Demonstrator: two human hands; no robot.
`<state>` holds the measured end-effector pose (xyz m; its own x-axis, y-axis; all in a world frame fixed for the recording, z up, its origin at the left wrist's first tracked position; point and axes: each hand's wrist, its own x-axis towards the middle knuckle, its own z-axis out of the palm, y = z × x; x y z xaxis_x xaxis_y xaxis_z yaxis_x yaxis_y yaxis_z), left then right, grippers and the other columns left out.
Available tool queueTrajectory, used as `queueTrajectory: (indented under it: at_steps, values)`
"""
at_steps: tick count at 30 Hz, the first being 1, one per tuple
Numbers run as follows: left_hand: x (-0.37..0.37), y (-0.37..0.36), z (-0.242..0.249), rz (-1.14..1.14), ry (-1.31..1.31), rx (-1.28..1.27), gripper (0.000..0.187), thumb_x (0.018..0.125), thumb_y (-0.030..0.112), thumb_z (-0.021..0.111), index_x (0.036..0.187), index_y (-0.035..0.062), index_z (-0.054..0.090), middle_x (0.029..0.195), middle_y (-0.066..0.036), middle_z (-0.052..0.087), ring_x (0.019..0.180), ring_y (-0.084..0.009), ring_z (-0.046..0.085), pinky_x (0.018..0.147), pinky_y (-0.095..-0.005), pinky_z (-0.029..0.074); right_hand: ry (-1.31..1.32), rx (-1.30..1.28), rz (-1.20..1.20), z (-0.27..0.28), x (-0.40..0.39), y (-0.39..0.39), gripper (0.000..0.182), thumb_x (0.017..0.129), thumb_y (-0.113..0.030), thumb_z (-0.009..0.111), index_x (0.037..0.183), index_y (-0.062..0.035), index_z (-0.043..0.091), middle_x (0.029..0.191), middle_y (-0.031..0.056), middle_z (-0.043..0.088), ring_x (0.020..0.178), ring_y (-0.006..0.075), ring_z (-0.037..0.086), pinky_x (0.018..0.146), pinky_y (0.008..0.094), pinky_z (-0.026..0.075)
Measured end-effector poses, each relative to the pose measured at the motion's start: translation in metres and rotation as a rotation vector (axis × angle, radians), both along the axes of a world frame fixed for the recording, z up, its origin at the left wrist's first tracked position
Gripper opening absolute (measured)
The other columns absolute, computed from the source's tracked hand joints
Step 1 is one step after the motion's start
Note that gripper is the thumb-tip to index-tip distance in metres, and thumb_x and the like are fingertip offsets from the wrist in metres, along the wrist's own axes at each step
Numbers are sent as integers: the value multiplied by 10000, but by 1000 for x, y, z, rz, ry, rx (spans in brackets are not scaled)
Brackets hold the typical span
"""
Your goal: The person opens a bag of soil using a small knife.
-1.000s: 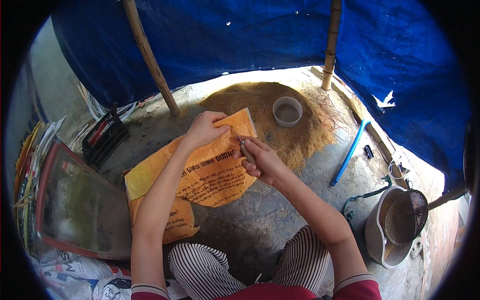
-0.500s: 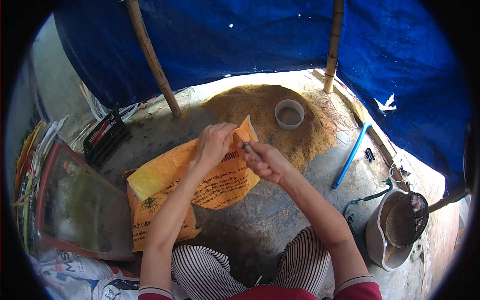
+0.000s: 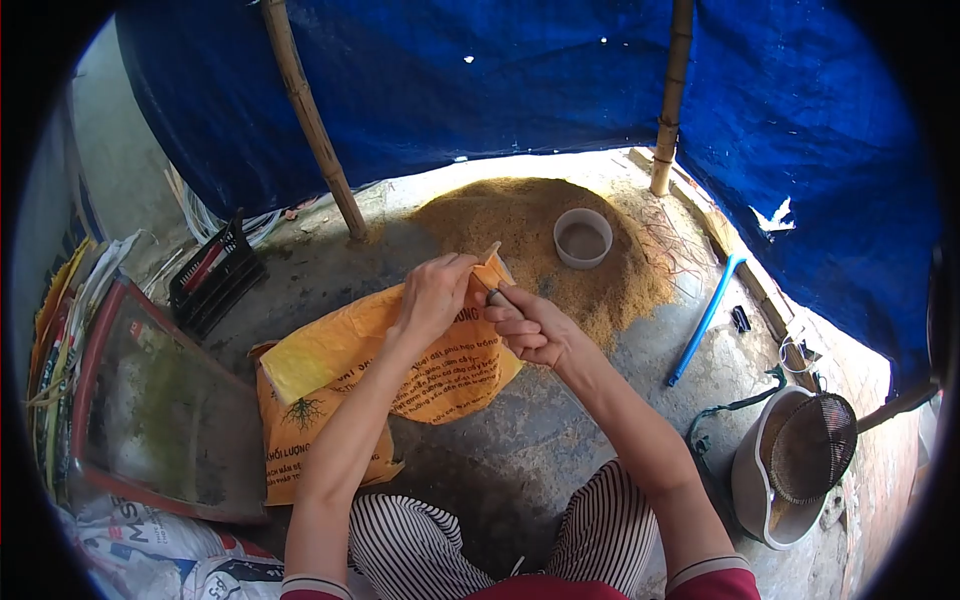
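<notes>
Both arms (image 3: 632, 435) reach forward, left hand (image 3: 436, 297) bent-fingered, right hand (image 3: 534, 330) curled close beside it.

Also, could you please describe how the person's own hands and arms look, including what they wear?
The left hand and the right hand are ungloved, and no watch or bracelet shows at the wrists. The forearms are uncovered. At the bottom edge, dark red sleeves appear, finished with a pale, striped trim.
</notes>
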<state>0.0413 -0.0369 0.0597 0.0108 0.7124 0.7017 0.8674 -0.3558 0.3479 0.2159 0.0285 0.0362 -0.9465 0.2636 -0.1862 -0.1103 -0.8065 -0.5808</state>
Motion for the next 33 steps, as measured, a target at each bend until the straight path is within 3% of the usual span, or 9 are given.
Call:
queueTrajectory:
  at_steps: [6, 8, 9, 12, 15, 19, 21, 24, 33]
  values:
    - [0, 3, 0, -30, 4, -75, 194, 814, 11, 548, 987, -3, 635, 902, -173, 640, 812, -365, 619, 682, -410, 492, -528, 1122, -266, 5, -11, -26, 379, 958, -332, 466, 1027, 41, 469, 637, 96, 557, 465, 190, 531, 384, 330, 436]
    - [3, 2, 0, -36, 13, -82, 196, 814, 9, 547, 989, -3, 635, 900, -174, 640, 807, -366, 620, 676, -411, 491, -787, 1923, -690, -11, -20, -39, 373, 952, -331, 475, 987, 40, 475, 643, 115, 566, 470, 202, 543, 396, 330, 450]
    - [3, 0, 0, -44, 3, -85, 197, 814, 6, 546, 990, -5, 634, 897, -174, 640, 801, -366, 621, 672, -410, 491, -787, 1924, -692, -8, -18, -38, 373, 952, -331, 475, 987, 40, 475, 643, 115, 566, 470, 202, 543, 396, 330, 450]
    - [2, -4, -2, -51, -33, -77, 200, 815, 0, 543, 992, -7, 635, 892, -176, 641, 787, -366, 623, 663, -405, 492, -349, 550, -239, 15, -9, -29, 362, 975, -365, 437, 901, -14, 489, 615, 28, 508, 411, 98, 420, 313, 273, 327]
    - [4, -7, -1, -59, -101, -78, 199, 818, -2, 540, 992, -3, 638, 885, -176, 641, 769, -364, 626, 654, -396, 494, 20, -115, -18, 9, -6, -14, 359, 988, -369, 392, 907, -32, 489, 614, -15, 454, 384, 56, 325, 303, 243, 254]
    - [20, -14, 0, -135, -118, -125, 208, 846, 20, 539, 1031, 7, 633, 870, -164, 649, 770, -357, 634, 698, -409, 507, -330, 348, -255, 19, -11, -32, 320, 1021, -319, 330, 971, -39, 477, 642, -20, 422, 388, 61, 329, 317, 233, 253]
    - [20, -14, -7, -125, -102, -66, 210, 839, 27, 559, 1038, 12, 622, 875, -161, 651, 776, -349, 638, 689, -412, 504, -446, 958, -382, 15, -11, -37, 308, 1006, -320, 384, 988, -27, 475, 647, -12, 435, 391, 66, 351, 330, 242, 281]
    - [16, -27, 3, -68, -50, -22, 203, 819, 41, 601, 1021, 23, 595, 878, -147, 653, 785, -327, 639, 677, -406, 492, -337, 960, -359, 18, -4, -41, 321, 964, -296, 470, 1017, 19, 492, 651, 26, 498, 456, 108, 501, 368, 259, 378]
    - [-3, -21, -17, 150, 302, 144, 291, 718, 218, 749, 837, 41, 552, 757, -88, 580, 748, -289, 577, 653, -364, 431, -250, 774, -339, 4, -8, -48, 252, 970, -312, 470, 928, -65, 440, 665, -11, 453, 480, 82, 466, 409, 237, 381]
